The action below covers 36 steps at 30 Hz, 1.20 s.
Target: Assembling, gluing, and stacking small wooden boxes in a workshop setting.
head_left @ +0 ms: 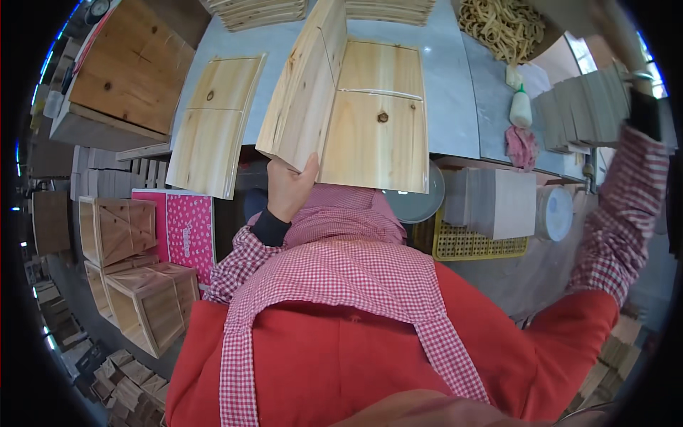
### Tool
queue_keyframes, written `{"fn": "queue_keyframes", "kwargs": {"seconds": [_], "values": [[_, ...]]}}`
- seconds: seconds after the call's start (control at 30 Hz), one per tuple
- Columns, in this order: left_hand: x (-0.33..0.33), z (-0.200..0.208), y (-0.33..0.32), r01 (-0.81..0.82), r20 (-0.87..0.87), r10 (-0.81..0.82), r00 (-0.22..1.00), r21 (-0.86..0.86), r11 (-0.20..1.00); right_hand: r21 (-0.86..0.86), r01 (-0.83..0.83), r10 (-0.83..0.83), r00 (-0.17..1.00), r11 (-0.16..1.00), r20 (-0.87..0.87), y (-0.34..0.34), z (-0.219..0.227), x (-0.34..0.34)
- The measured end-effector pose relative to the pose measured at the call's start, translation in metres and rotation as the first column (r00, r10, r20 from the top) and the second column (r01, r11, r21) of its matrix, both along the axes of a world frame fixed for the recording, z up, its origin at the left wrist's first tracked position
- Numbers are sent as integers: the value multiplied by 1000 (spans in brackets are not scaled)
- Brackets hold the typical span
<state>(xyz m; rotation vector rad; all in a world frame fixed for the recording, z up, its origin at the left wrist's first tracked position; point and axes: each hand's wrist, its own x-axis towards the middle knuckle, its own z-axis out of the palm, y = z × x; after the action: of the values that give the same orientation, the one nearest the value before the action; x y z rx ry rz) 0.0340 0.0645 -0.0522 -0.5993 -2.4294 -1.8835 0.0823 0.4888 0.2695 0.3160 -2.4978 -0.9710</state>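
Observation:
My left hand (290,186) is closed around the near end of a pale wooden panel (302,99), thumb on one side. The panel stands tilted on edge above the table, with a seam across it near its far end. Just right of it lies a flat knotty wooden panel (377,142), glossy along its edges and overhanging the table's near edge. A similar panel (213,135) lies to the left. My right hand (617,35) is raised at the far upper right, beyond a stack of grey boards (580,107). Motion smears its fingers, so any grip is unclear.
On the grey-blue table (452,107) are a green-capped white squeeze bottle (521,110), a pink cloth (521,148) and a pile of tan strips (501,28). A wooden box (131,71) stands at left. Below are wooden crates (153,299) and a yellow plastic basket (484,245).

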Motion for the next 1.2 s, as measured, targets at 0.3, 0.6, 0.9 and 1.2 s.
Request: {"fn": "queue_keyframes", "kwargs": {"seconds": [0.3,0.6,0.9,1.2], "values": [[-7,2,0,84,75,-85,994,19,996,-770,-155,153,985,619,-75,-32,-201,-111],[-4,2,-4,70,194,-70,978,8,998,-829,-131,156,986,544,-53,-15,-240,-141],[-1,10,-3,91,182,-88,979,-8,996,-831,-90,136,991,549,-18,-25,-230,-141],[0,9,-3,73,200,-75,977,15,997,-832,-42,142,989,553,45,-21,-237,-156]]}}
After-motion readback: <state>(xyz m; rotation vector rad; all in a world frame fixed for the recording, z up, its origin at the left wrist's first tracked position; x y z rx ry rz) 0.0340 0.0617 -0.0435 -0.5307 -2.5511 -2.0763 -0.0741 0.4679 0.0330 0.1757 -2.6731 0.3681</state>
